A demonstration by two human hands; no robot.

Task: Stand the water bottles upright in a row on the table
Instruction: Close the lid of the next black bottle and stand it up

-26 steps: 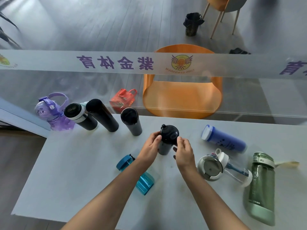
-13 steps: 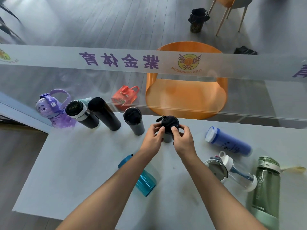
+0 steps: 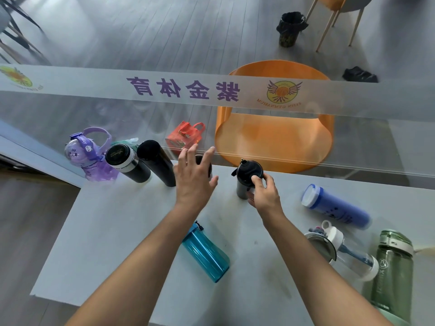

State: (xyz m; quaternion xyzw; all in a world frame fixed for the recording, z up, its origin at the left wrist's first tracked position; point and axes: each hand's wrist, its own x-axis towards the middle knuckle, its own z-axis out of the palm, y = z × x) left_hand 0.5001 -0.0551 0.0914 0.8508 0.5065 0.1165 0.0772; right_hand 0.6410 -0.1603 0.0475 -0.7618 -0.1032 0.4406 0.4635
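A row of upright bottles runs along the far edge of the white table (image 3: 122, 231): a purple bottle (image 3: 88, 156), a black and silver flask (image 3: 127, 163), a tall black flask (image 3: 156, 162), a dark bottle (image 3: 209, 169) mostly hidden behind my left hand (image 3: 194, 177), and a black-capped grey bottle (image 3: 247, 180). My right hand (image 3: 264, 192) grips that grey bottle low on its right side. My left hand is open, fingers spread, holding nothing. Lying on their sides are a teal bottle (image 3: 206, 254), a blue bottle (image 3: 336, 207), a clear bottle (image 3: 341, 251) and a green bottle (image 3: 393, 269).
A glass wall with a frosted band stands right behind the table's far edge. Beyond it are an orange chair (image 3: 275, 135), a red bag (image 3: 184, 136) and a black bin (image 3: 290, 28). The table's left edge drops to a wooden floor.
Both hands held the black-capped grey bottle and carried it toward the far row. Now it stands there, my left hand has let go and lifted away left, and the right still holds it.
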